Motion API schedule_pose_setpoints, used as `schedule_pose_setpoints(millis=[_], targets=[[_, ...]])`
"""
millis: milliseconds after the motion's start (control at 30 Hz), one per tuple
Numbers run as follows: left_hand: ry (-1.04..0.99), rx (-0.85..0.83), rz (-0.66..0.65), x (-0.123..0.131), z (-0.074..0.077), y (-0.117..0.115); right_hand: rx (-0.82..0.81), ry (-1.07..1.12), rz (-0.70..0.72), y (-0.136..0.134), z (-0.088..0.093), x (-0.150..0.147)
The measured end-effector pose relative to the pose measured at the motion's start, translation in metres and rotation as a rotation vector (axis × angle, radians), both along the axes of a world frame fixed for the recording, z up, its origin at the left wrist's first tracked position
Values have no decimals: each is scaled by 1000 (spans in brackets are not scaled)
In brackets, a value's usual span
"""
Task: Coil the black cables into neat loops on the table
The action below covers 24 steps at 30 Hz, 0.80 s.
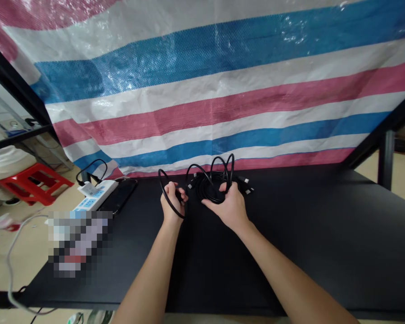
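Note:
A black cable (192, 166) runs in loose loops between my two hands above a black tabletop (310, 234). My left hand (173, 201) is closed around one part of it, with a loop passing over the back of the hand. Several upright loops rise from my right hand (232, 205), whose thumb and fingers are closed on the cable. Just behind that hand lies a round coil of black cables (202, 191) with silvery plug ends (249, 191) sticking out at its sides. My right fingers partly hide the coil.
On the left stand a white power strip (96, 197) with a plugged-in charger (87, 189) and a black phone (123, 194); a blurred-out patch lies nearer. A striped plastic sheet (202, 103) hangs behind the table. Beyond the left edge, a person sits on a red stool (37, 180).

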<state>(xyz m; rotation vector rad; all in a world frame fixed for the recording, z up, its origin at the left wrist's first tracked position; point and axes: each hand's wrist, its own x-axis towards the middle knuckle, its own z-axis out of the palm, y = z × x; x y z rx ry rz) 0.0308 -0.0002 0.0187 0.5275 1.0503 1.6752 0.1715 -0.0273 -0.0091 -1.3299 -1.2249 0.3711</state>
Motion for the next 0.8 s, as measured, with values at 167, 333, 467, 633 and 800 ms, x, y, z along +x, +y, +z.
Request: schedule_pose_setpoints(millis=[167,333,467,633,800], targets=[[87,-76,66,-10,-2,3,-45,134,-22,3,10,11],[256,-123,93,-18,-12,7,-136,472,94,13,14,27],[416,-128,110,-8,-19,2,-32,469,173,13,11,22],[670,-111,121,9,-19,-11,-14,300,222,2,6,6],[537,-22,3,10,-19,-10,-7,429,119,4,9,12]])
